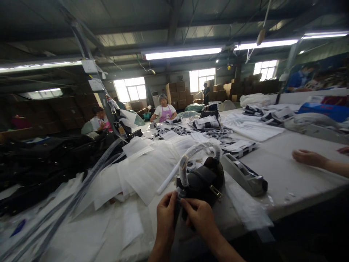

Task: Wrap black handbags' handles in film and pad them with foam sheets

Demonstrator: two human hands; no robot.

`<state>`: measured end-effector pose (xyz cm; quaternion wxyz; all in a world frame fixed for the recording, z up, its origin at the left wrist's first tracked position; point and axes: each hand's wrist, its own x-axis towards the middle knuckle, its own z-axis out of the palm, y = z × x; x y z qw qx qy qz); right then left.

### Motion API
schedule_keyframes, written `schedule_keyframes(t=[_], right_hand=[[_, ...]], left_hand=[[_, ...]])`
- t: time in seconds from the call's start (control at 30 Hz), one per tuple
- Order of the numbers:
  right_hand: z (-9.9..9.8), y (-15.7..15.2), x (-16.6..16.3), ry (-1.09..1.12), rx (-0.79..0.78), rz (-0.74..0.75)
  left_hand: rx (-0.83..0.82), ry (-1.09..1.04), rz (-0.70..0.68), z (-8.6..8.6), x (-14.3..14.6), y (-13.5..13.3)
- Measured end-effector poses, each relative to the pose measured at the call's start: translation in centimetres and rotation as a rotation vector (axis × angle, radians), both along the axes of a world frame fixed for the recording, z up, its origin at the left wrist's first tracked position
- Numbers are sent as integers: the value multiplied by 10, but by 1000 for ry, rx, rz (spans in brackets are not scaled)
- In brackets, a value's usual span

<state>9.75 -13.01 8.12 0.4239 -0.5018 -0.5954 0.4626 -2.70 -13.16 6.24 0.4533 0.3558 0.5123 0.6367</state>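
Both bare hands work at the near left edge of a black, rounded handbag (200, 178), which sits near the edge of a white-topped table (286, 185). The left hand (166, 211) and right hand (199, 214) pinch a small greyish, glossy wrapped piece (180, 192) between thumbs and fingers; its exact make cannot be told. Good practice, in this judgement: grip lightly, smooth the wrapping flat, and keep the gold-toned metal clasp (216, 192) unscratched. The white-wrapped arched handle (200, 146) stands over the work. A long grey tape dispenser (244, 176) stands just right of the bag, limiting elbow room; loose clear plastic film (247, 205) lies nearer. Translucent white sheets (141, 167) crowd the left. A co-worker's hand (309, 158) rests well apart, at right.
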Motion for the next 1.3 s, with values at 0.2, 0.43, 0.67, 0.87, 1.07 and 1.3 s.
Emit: schedule_keyframes(t=[0.2, 0.43, 0.67, 0.87, 1.07, 1.3], right_hand=[[-7, 6, -2, -3, -35, -44], [-7, 4, -5, -20, -56, -50], [-6, 10, -11, 10, -99, 2], [-8, 7, -9, 2, -119, -8], [-16, 4, -11, 37, -149, 4], [-18, 5, -16, 99, -163, -52]], left_hand=[[-24, 108, 1, 0, -8, -6], [-39, 174, 8, -11, -4, -23], [-14, 214, 75, -17, -5, -21], [-36, 284, -25, -5, -22, -25], [-8, 392, -140, 8, -37, -16], [-37, 410, -99, 2, -39, -18]])
